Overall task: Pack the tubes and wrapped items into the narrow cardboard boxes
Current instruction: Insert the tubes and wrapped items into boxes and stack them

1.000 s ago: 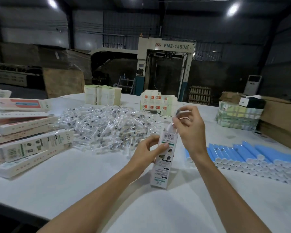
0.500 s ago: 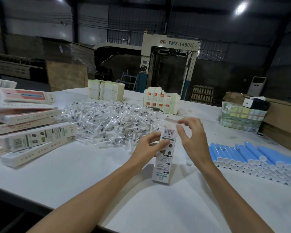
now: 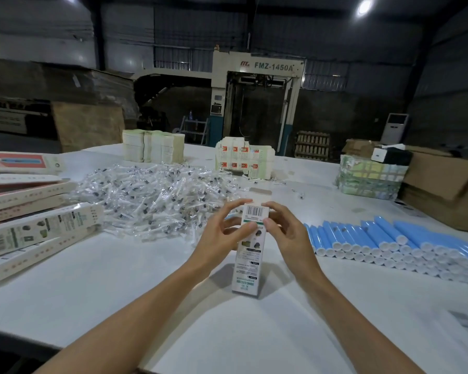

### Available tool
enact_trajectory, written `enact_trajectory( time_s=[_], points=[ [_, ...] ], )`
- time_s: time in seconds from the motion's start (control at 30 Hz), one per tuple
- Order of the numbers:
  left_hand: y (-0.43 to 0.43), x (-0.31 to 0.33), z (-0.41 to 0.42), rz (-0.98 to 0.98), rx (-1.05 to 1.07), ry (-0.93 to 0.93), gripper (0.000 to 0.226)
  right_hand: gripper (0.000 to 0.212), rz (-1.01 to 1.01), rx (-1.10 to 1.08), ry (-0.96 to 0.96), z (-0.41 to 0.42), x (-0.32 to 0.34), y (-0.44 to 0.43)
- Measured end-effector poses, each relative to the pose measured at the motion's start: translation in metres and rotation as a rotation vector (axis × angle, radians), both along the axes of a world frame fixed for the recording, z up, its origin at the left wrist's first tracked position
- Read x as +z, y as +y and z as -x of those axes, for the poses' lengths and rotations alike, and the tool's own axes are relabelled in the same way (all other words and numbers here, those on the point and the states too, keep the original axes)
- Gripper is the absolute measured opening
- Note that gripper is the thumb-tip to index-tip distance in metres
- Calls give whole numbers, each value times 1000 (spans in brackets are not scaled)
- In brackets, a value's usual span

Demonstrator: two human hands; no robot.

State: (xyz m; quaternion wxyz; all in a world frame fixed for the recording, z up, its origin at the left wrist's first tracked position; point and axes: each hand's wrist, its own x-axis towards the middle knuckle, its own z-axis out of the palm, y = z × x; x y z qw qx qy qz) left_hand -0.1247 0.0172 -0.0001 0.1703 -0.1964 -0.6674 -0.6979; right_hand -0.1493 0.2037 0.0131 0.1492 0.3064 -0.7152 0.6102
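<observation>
A narrow white cardboard box (image 3: 247, 265) with a barcode near its top stands upright on the white table (image 3: 119, 292), right in front of me. My left hand (image 3: 222, 236) grips the box's upper left side, thumb on the front face. My right hand (image 3: 284, 233) holds its upper right side, fingers curled over the top end. A big heap of clear-wrapped items (image 3: 157, 195) lies behind the box. Rows of blue tubes (image 3: 389, 238) with white caps lie to the right.
Several filled narrow boxes (image 3: 38, 230) are stacked at the left. Stacks of flat carton blanks (image 3: 153, 145) and a printed bundle (image 3: 243, 160) stand at the back. A strapped bundle (image 3: 368, 176) and brown cartons (image 3: 443, 184) sit at the right. A large machine (image 3: 257, 103) stands beyond the table.
My right hand came down from above the box and now closes over its top end. The left hand has stayed on the box, which still stands upright.
</observation>
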Motion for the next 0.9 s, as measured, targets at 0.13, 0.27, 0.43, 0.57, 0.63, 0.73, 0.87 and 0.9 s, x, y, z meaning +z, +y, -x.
enact_trajectory(
  time_s=[0.13, 0.27, 0.43, 0.57, 0.63, 0.73, 0.87, 0.9],
  points=[
    [0, -1, 0, -6, 3, -45, 43, 23, -26, 63, -64, 0, 2, 4],
    [1, -3, -2, 20, -30, -89, 41, 11, -74, 113, -84, 4, 2, 11],
    [6, -4, -4, 89, -77, -125, 39, 16, 142, 3, -218, 8, 2, 17],
    [7, -3, -6, 112, -109, -145, 35, 19, 90, 41, -206, 13, 2, 22],
    [7, -2, -7, 122, -105, -152, 38, 16, 93, 25, -170, 14, 3, 22],
    [6, -2, -8, 140, -100, -148, 41, 22, 19, 8, -79, 13, 5, 24],
    [3, -2, -9, 158, -90, -140, 37, 23, -98, 33, -29, 14, 5, 31],
    [2, -2, -8, 160, -83, -136, 37, 21, -77, 61, -54, 14, 6, 32]
  ],
)
